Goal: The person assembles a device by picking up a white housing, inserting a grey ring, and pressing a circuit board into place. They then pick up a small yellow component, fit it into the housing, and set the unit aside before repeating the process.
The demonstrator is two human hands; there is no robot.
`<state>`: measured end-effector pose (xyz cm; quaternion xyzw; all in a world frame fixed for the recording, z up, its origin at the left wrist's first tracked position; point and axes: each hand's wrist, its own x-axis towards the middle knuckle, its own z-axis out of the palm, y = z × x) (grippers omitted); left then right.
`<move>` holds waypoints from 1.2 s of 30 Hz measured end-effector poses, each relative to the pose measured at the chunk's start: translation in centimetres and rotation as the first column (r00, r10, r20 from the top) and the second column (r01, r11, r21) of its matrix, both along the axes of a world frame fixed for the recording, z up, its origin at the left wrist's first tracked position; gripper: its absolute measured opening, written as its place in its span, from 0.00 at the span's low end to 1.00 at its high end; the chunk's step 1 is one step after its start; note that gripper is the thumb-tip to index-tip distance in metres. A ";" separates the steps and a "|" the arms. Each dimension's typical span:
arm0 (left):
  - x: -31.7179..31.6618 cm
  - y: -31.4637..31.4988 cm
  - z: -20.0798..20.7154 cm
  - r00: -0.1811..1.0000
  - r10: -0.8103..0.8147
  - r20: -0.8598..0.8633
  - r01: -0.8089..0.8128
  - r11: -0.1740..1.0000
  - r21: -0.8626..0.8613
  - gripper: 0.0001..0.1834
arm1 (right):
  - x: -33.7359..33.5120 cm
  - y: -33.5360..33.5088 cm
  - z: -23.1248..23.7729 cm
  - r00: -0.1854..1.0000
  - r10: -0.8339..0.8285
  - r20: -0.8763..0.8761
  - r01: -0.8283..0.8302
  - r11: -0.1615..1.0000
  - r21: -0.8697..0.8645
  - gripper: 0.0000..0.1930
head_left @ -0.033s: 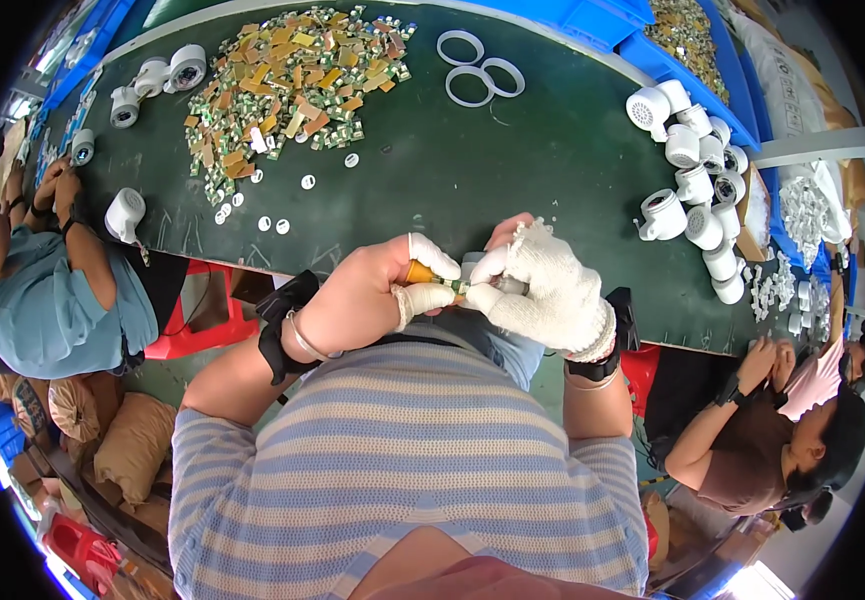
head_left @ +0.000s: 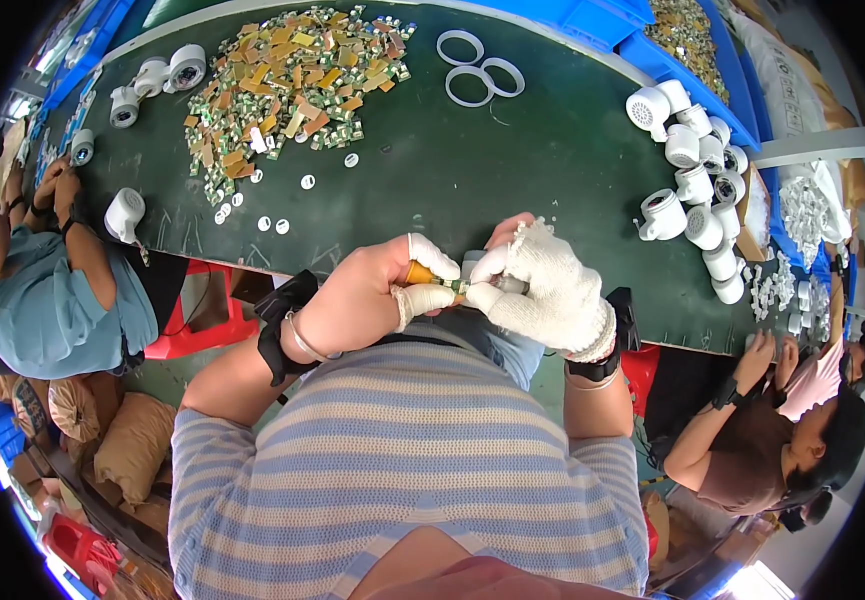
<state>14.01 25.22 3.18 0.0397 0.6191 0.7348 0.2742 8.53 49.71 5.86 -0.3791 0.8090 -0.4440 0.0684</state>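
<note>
My left hand (head_left: 352, 295), with white covers on thumb and forefinger, is closed on a small green circuit board (head_left: 461, 287). An orange-yellow strip (head_left: 418, 272) shows between those same fingers. My right hand (head_left: 552, 290) wears a white knitted glove. Its thumb and forefinger pinch together at the board's right end, on something I cannot make out. Just behind the fingertips, a pale grey piece (head_left: 471, 264) is mostly hidden by the hands. Both hands are close together at the table's near edge.
A heap of small circuit boards (head_left: 297, 85) covers the table's far left, with white discs (head_left: 308, 182) before it. Three white rings (head_left: 469, 86) lie at the far middle. White camera housings (head_left: 704, 228) crowd the right, near blue bins (head_left: 592, 22). People sit at both sides.
My hands and the board look unmoved. At the right, the neighbouring person's hands have shifted slightly.
</note>
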 end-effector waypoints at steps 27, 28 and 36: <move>-2.5 -23.9 6.6 0.584 0.305 -0.752 -0.804 0.345 -0.484 0.15 | 0.3 0.6 -2.2 0.926 -0.327 0.190 0.366 0.900 -0.238 0.08; -3.3 -27.8 5.3 0.531 0.226 -0.817 -0.836 0.297 -0.462 0.18 | 0.0 0.6 -1.8 0.889 -0.391 0.238 0.433 0.887 -0.161 0.09; -4.7 -11.9 2.1 0.618 0.214 -0.756 -0.675 0.637 -0.372 0.45 | -4.7 11.4 -3.8 0.083 -0.834 -0.546 0.993 0.020 0.120 0.34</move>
